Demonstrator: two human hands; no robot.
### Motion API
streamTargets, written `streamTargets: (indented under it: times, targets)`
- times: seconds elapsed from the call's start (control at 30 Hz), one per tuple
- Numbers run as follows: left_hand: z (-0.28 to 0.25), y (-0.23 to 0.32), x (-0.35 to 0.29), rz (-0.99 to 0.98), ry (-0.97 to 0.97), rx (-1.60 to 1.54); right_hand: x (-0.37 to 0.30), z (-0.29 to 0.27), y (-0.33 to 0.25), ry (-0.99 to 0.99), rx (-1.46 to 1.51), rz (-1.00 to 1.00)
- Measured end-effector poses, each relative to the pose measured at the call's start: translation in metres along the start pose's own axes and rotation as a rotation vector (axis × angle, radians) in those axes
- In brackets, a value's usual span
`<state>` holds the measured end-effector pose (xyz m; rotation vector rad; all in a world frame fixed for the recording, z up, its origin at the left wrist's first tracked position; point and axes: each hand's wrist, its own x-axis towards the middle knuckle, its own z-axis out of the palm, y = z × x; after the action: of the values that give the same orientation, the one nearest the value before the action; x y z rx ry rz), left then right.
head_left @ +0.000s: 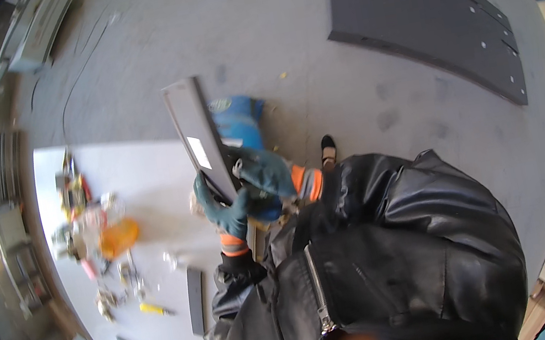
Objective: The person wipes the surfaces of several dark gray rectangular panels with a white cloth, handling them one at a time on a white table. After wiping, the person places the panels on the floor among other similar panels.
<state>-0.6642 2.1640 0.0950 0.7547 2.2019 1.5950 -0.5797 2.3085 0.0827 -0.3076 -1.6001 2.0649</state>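
A long, narrow grey channel-shaped panel (195, 121) with a white label is held up in front of me, over the near edge of the white table. My left hand (225, 210), in a dark green glove with an orange cuff, grips its lower end, thumb on one side and fingers on the other. My right hand (267, 172), gloved alike, is closed beside the panel's right edge. A small, round, shiny metal part (238, 168) shows at its fingers; the rest of what it holds is hidden and blurred.
The white table (149, 165) carries an orange container (119, 237), a yellow-handled cutter (154, 308), a grey strip (196, 300) and several small tools. A blue sack (236, 122) lies beyond my hands. Large dark grey panels (411, 10) lie on the floor at far right.
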Motion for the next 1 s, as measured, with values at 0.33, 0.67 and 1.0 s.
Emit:
streamTargets:
  times: [0.33, 0.67, 1.0]
  targets:
    - [0.19, 0.024, 0.102, 0.381, -0.246, 0.61, 0.037, -0.187, -0.027, 0.454, 0.317, 0.536]
    - [0.227, 0.015, 0.222, 0.476, -0.389, 0.629, 0.126, -0.245, -0.01, 0.489, 0.423, 0.541]
    - [0.281, 0.032, 0.446, 0.695, -0.502, 0.656, 0.309, -0.317, -0.021, 0.664, 0.661, 0.33]
